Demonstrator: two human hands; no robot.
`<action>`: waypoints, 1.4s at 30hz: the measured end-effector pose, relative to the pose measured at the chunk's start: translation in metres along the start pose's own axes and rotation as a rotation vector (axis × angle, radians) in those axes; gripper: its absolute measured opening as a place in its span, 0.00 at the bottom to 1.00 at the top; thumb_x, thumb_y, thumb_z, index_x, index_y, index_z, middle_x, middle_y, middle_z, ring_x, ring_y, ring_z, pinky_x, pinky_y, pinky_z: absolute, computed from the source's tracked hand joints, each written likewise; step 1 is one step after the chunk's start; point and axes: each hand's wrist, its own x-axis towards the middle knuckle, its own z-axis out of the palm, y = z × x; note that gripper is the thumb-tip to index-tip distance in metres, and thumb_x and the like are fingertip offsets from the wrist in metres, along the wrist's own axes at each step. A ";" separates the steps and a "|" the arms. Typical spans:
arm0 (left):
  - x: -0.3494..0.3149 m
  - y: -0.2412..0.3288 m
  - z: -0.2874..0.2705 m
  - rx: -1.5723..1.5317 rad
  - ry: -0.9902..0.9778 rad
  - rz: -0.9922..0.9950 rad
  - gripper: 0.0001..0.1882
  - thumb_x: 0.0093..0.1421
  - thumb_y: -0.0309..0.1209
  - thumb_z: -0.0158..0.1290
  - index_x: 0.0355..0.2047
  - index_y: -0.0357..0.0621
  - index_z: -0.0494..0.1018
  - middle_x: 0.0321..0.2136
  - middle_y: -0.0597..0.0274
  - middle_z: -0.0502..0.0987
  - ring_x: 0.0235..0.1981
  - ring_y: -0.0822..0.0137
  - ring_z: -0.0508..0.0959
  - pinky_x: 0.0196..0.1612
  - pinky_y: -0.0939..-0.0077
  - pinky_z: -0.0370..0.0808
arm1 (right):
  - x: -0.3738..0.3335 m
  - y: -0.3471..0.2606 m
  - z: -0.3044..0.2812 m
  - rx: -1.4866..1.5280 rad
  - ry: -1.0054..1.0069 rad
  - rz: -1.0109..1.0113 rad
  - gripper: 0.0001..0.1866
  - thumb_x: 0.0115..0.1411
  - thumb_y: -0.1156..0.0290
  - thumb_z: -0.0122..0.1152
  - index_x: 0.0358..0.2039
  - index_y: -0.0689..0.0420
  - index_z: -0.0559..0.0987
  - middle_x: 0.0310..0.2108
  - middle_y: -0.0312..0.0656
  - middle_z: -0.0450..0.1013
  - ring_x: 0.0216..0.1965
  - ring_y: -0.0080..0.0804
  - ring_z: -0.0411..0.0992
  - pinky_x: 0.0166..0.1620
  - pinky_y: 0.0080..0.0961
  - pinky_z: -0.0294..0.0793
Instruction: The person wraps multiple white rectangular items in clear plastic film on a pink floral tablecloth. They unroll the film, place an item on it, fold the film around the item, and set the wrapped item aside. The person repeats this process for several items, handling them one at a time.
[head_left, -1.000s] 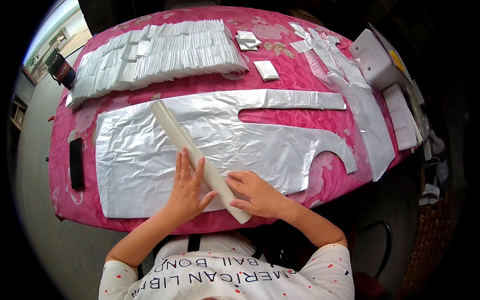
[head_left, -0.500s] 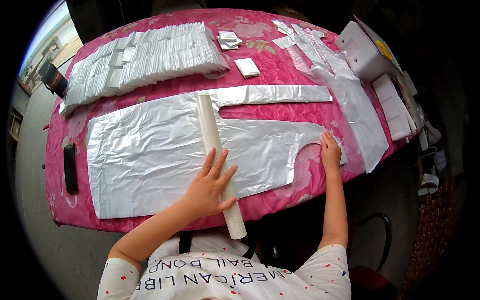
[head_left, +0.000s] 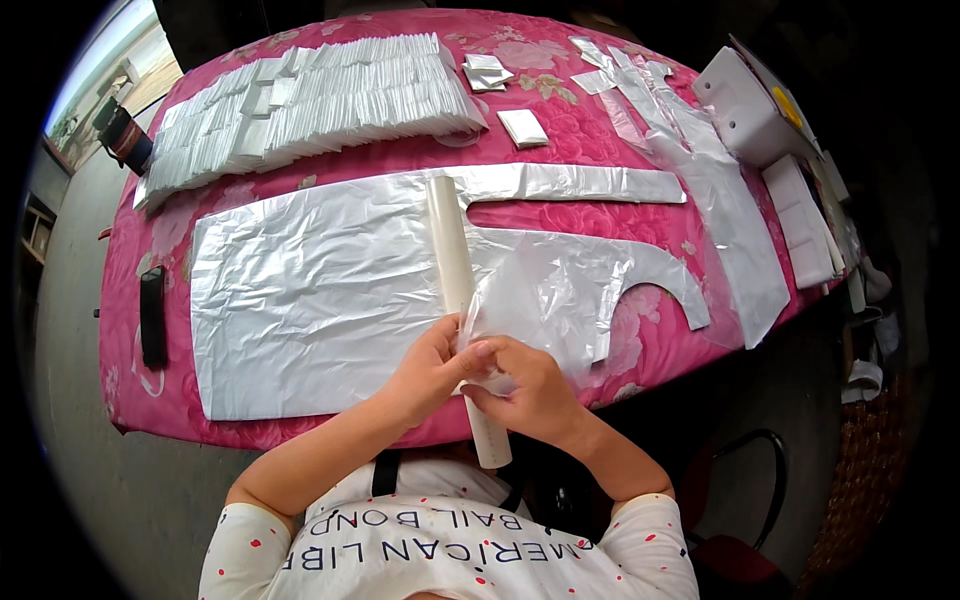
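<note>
A flat, shiny white plastic piece (head_left: 310, 300), perhaps several layers, lies across the table. Its right side has strap-like strips and a curved cut-out. A cream tube (head_left: 446, 240) rests across it, its near end past the table edge. My left hand (head_left: 428, 368) and my right hand (head_left: 525, 390) meet over the tube's lower half. A thin, clear film layer (head_left: 505, 300) is lifted and bunched at their fingers. My right hand pinches the film; the left fingers are closed at its edge, partly hidden by the right hand.
Rows of folded white packets (head_left: 330, 105) stand at the far left. Several loose packets (head_left: 523, 128) lie beside them. More plastic strips (head_left: 735, 220) and white boxes (head_left: 745, 105) are on the right. A black, bar-shaped object (head_left: 152, 317) lies at the left, on the pink flowered cloth (head_left: 165, 400).
My right hand has moved left from the cut-out's end to the tube, drawing up a film layer. My left hand has gone from lying spread on the tube to closing beside the right.
</note>
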 end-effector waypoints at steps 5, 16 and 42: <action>-0.021 0.026 -0.099 0.090 0.125 -0.230 0.09 0.57 0.30 0.53 0.33 0.36 0.72 0.28 0.58 0.77 0.28 0.70 0.78 0.33 0.78 0.75 | -0.017 -0.015 0.019 -0.094 -0.101 -0.167 0.17 0.47 0.67 0.66 0.37 0.57 0.74 0.36 0.42 0.73 0.38 0.40 0.71 0.41 0.31 0.71; -0.080 0.070 -0.235 0.652 0.378 -0.270 0.06 0.54 0.25 0.54 0.31 0.36 0.73 0.25 0.65 0.76 0.26 0.76 0.75 0.30 0.82 0.71 | -0.058 0.003 0.021 -0.454 -0.230 0.584 0.29 0.46 0.46 0.62 0.30 0.63 0.73 0.20 0.49 0.73 0.24 0.45 0.74 0.28 0.35 0.72; -0.061 0.076 -0.107 0.317 0.038 -0.110 0.05 0.54 0.22 0.56 0.29 0.38 0.70 0.26 0.66 0.75 0.28 0.78 0.75 0.31 0.85 0.73 | 0.048 -0.024 0.067 0.603 -0.183 0.387 0.08 0.61 0.70 0.52 0.34 0.62 0.73 0.22 0.33 0.70 0.24 0.17 0.70 0.27 0.14 0.69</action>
